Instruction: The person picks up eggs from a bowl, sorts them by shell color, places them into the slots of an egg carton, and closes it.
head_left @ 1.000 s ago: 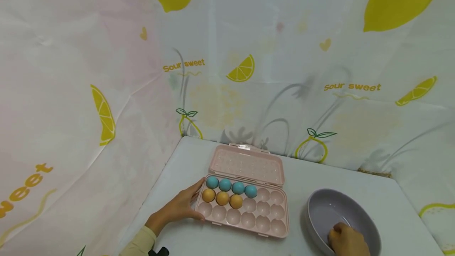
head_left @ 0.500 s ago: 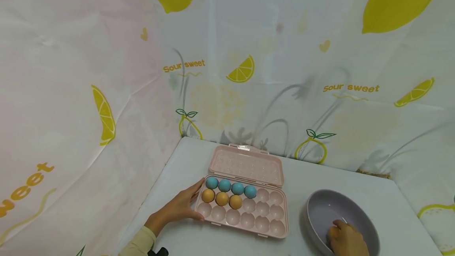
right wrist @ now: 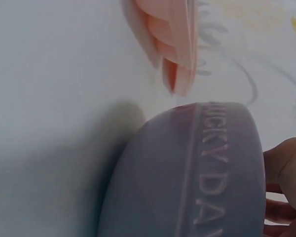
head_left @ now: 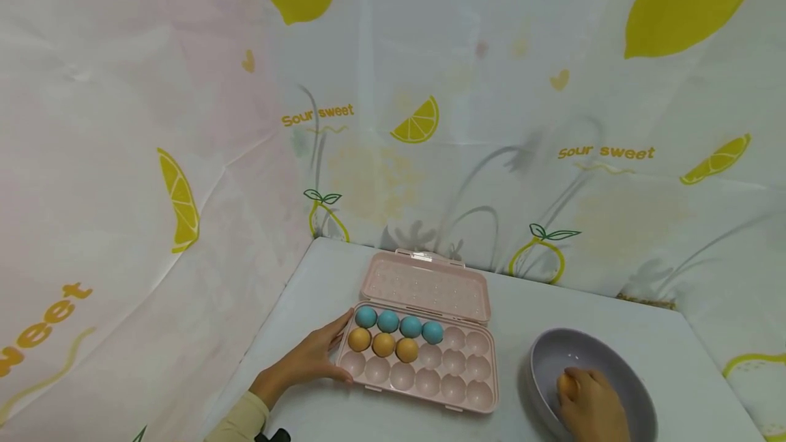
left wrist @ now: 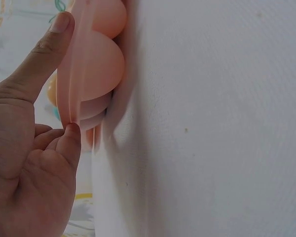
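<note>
A pale pink egg box [head_left: 428, 382] lies with its lid folded back. Its back row holds several blue eggs [head_left: 388, 321] on the left; 3 orange eggs [head_left: 383, 344] fill the left of the middle row. My left hand [head_left: 310, 358] holds the box's left end, the thumb at the front corner and the fingers along the side; in the left wrist view the thumb and little finger touch the rim. Inside a grey-purple bowl [head_left: 635, 387], my right hand [head_left: 594, 406] grips an orange egg [head_left: 568, 386] between thumb and curled fingers. The bowl's wall hides most of that hand in the right wrist view.
The white table [head_left: 295, 278] meets a lemon-print sheet [head_left: 467, 87] at its back and left. The open lid [head_left: 426, 285] lies between the box and the back sheet. The bowl stands right of the box, with a gap between.
My right hand has risen slightly and shifted left within the bowl, and the orange egg in it shows more now. The left hand and the egg box have stayed in place.
</note>
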`<state>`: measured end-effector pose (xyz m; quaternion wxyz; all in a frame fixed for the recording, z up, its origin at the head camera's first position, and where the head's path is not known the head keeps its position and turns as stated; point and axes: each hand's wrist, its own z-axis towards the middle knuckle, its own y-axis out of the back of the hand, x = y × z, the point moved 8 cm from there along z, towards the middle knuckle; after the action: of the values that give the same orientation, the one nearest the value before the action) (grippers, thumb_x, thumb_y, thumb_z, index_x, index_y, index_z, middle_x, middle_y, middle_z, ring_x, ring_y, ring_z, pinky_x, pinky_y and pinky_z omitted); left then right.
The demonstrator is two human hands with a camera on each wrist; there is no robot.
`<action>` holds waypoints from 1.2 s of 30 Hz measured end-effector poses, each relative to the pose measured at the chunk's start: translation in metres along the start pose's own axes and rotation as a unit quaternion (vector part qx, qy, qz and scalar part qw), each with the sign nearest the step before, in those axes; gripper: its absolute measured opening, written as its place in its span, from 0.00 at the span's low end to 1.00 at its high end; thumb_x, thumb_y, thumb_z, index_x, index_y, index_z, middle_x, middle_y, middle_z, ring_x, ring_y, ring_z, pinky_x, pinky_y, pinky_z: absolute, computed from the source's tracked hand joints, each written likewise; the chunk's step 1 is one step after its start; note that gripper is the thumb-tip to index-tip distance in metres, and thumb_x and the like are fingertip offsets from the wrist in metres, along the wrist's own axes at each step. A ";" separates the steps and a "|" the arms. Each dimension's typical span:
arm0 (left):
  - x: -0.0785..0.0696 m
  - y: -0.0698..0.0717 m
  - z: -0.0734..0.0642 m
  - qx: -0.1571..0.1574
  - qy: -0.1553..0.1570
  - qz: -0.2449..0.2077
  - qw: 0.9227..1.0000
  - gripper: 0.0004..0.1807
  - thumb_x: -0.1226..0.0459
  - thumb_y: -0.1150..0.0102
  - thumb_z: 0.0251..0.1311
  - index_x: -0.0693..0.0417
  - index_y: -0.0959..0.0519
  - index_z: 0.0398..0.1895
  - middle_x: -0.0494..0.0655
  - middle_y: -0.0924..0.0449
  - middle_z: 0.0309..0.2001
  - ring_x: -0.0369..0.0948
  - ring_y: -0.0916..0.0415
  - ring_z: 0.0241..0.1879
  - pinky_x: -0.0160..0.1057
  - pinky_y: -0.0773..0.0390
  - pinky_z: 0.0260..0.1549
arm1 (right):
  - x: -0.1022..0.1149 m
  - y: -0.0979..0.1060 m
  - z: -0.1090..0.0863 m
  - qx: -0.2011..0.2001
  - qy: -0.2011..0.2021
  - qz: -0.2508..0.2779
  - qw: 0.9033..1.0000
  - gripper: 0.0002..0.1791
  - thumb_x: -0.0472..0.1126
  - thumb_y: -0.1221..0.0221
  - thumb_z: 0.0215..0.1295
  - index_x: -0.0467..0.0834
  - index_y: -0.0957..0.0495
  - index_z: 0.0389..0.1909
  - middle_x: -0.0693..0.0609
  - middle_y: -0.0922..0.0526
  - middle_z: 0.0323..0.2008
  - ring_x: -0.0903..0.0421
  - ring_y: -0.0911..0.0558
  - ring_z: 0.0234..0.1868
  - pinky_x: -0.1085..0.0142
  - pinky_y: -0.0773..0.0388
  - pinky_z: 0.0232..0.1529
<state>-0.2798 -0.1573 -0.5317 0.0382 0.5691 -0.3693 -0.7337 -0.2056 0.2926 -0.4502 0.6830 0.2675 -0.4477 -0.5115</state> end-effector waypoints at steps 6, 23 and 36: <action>0.000 0.000 0.001 -0.001 -0.001 0.007 1.000 0.68 0.48 0.21 0.33 0.59 0.52 0.77 0.56 0.51 0.76 0.53 0.50 0.73 0.42 0.37 0.66 | 0.016 0.011 0.003 -0.091 0.044 0.023 0.995 0.20 0.27 0.29 0.34 0.32 0.18 0.36 0.38 0.21 0.34 0.37 0.19 0.32 0.42 0.22 0.32; 0.000 0.000 0.001 0.003 0.007 0.000 1.000 0.69 0.50 0.20 0.33 0.58 0.52 0.77 0.54 0.52 0.76 0.50 0.50 0.73 0.40 0.36 0.65 | 0.069 0.016 0.018 -0.144 0.116 0.080 0.979 0.25 0.24 0.24 0.26 0.35 0.16 0.34 0.45 0.21 0.33 0.52 0.22 0.29 0.72 0.27 0.30; -0.004 0.001 0.000 -0.006 -0.015 0.012 1.000 0.68 0.49 0.21 0.34 0.62 0.51 0.76 0.59 0.50 0.75 0.54 0.48 0.72 0.43 0.36 0.65 | 0.110 -0.015 0.027 -0.078 0.098 0.167 0.978 0.26 0.22 0.22 0.25 0.36 0.16 0.33 0.47 0.20 0.33 0.51 0.17 0.32 0.66 0.15 0.29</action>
<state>-0.2790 -0.1557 -0.5279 0.0447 0.5534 -0.3720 -0.7439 -0.2275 0.1866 -0.4128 0.8182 0.1834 -0.3753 -0.3949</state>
